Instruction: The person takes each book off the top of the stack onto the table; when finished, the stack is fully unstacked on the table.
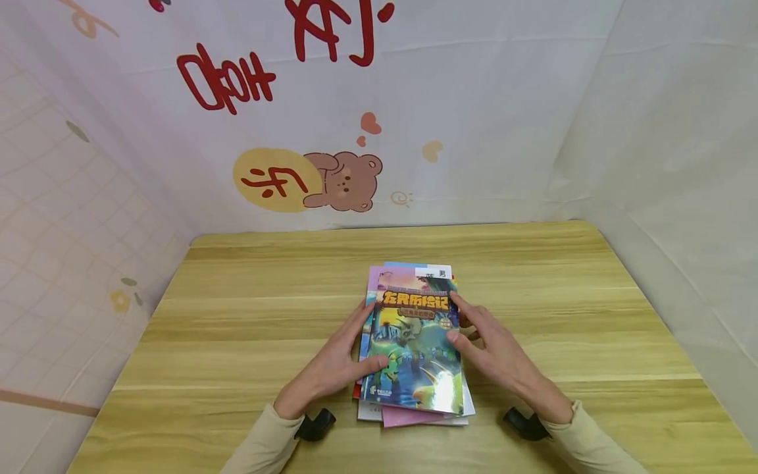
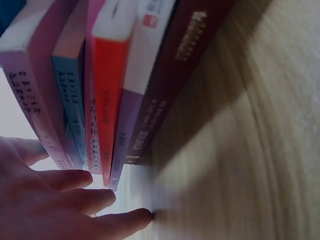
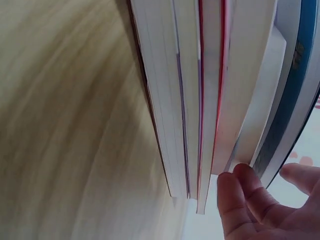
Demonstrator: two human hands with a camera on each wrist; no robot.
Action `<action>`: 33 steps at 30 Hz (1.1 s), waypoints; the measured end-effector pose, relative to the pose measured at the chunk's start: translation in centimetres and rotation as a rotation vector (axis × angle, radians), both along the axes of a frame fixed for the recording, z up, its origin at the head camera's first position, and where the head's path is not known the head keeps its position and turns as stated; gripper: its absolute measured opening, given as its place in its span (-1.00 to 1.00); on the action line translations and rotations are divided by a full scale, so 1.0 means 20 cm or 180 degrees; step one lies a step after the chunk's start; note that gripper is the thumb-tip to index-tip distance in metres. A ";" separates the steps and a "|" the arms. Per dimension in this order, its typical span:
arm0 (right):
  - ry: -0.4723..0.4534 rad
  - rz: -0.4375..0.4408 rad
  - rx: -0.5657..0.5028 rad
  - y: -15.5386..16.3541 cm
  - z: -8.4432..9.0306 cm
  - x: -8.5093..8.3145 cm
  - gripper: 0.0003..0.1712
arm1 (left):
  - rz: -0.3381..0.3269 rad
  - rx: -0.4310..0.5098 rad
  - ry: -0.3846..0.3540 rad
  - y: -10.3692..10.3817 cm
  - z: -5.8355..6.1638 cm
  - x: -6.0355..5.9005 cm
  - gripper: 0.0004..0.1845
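A stack of several books lies flat in the middle of a wooden table; the top one has a colourful cover with a yellow title. My left hand lies against the stack's left side with its fingers straight and its thumb on the top cover. In the left wrist view the fingers stretch beside the spines, one tip on the table. My right hand rests against the right side. There its fingertips touch the page edges, and the thumb lies over the top cover.
A white cloth backdrop with a cartoon bear and red lettering hangs behind the table. More pale cloth closes in the left and right sides. Black wrist mounts sit at both cuffs, near the table's front edge.
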State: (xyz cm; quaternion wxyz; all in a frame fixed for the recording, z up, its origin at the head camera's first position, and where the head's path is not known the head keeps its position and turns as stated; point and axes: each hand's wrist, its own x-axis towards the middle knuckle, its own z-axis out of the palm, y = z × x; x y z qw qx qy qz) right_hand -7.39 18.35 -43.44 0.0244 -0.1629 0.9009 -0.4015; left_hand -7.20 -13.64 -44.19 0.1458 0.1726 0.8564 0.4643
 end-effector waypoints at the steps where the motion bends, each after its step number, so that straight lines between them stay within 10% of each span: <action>1: -0.0001 -0.0008 0.0001 0.00 0.00 0.00 -0.18 | 0.0004 0.0007 -0.0021 0.00 0.00 0.00 0.08; 33: -0.0381 0.0098 -0.0690 0.04 0.00 -0.01 -0.34 | -0.0161 -0.0070 0.0128 -0.02 -0.01 0.01 -0.13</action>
